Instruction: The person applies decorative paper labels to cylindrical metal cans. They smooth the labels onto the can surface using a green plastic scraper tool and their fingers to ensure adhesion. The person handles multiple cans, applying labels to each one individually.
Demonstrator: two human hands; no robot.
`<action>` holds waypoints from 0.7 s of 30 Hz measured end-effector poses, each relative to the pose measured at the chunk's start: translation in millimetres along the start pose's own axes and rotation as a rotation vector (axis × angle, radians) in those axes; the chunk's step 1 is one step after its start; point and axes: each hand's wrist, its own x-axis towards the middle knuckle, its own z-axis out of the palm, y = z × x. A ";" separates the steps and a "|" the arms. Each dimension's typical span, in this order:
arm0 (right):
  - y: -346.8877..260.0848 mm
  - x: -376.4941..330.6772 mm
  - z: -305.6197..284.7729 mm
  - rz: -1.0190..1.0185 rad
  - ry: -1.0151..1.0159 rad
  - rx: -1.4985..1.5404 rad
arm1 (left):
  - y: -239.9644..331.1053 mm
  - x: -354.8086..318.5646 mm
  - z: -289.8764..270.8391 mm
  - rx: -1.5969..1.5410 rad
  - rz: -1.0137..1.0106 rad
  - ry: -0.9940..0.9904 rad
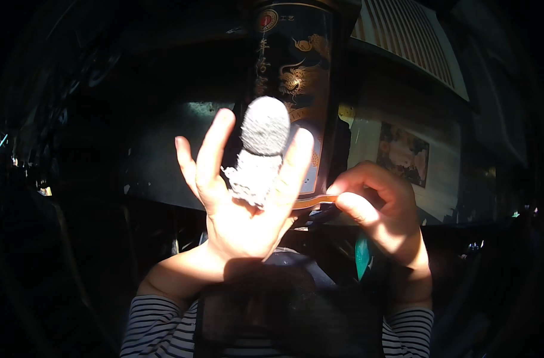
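Note:
My left hand (236,221) is raised in bright light, its fingers stretched up and spread. A white, fuzzy-edged fabric wrap (263,134) covers its middle finger. The left thumb is hidden. At the right, my right hand (382,209) pinches a thin orange-brown strip (317,201) between thumb and fingertips. The strip runs left until it passes out of sight by my left hand; whether that hand grips it is hidden. Directly behind both hands stands a tall dark box (311,77) with a gold dragon design.
A grey, worn surface (158,149) lies behind my left hand. On the right is a pale panel with a dark picture patch (403,152). A striped slatted panel (403,36) is at the upper right. A green pointed piece (362,258) shows below my right hand. Deep shadow hides the sides.

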 end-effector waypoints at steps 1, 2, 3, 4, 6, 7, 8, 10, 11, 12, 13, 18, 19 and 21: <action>-6.4 2.8 0.0 0.102 -0.034 0.003 | 0.0 4.9 -8.1 -0.194 -0.218 -0.120; -3.4 5.4 4.3 0.073 -0.008 0.008 | -3.1 -1.9 -6.0 -0.269 -0.272 -0.135; -5.6 6.8 4.3 0.107 -0.033 0.047 | -6.7 -8.8 -5.0 -0.345 -0.327 -0.148; -8.8 8.0 3.9 0.142 -0.059 0.086 | -9.6 -14.8 -2.5 -0.420 -0.381 -0.157; -10.0 8.2 5.5 0.002 -0.039 -0.028 | -11.6 -32.5 -4.9 -0.453 -0.392 -0.231; -8.2 7.3 5.9 0.119 -0.030 0.056 | -4.2 -40.5 -8.7 -0.356 -0.377 -0.254; -8.1 8.0 6.0 0.135 -0.032 0.043 | -1.0 -46.5 -10.8 -0.321 -0.328 -0.201; -8.6 9.2 5.6 0.169 -0.031 0.018 | 4.4 -55.2 -13.7 -0.233 -0.246 -0.063; -6.2 12.2 1.1 -0.001 -0.084 -0.069 | 10.1 -55.2 -9.3 -0.157 -0.219 0.049; -6.2 11.5 -1.2 0.032 -0.095 -0.048 | 13.8 -54.1 -3.3 -0.083 -0.193 0.142; -6.4 10.6 -2.9 0.064 -0.106 -0.026 | 21.0 -51.7 3.5 -0.013 -0.180 0.183; -0.5 3.8 -2.2 0.031 -0.045 0.042 | 43.9 -35.9 10.7 0.078 -0.160 0.140; -5.0 1.9 -0.8 0.088 -0.008 0.108 | 45.4 -32.5 9.6 0.053 -0.124 0.098; -0.3 -4.4 -4.7 0.009 0.028 0.090 | 37.5 -15.1 6.8 -0.092 -0.058 0.143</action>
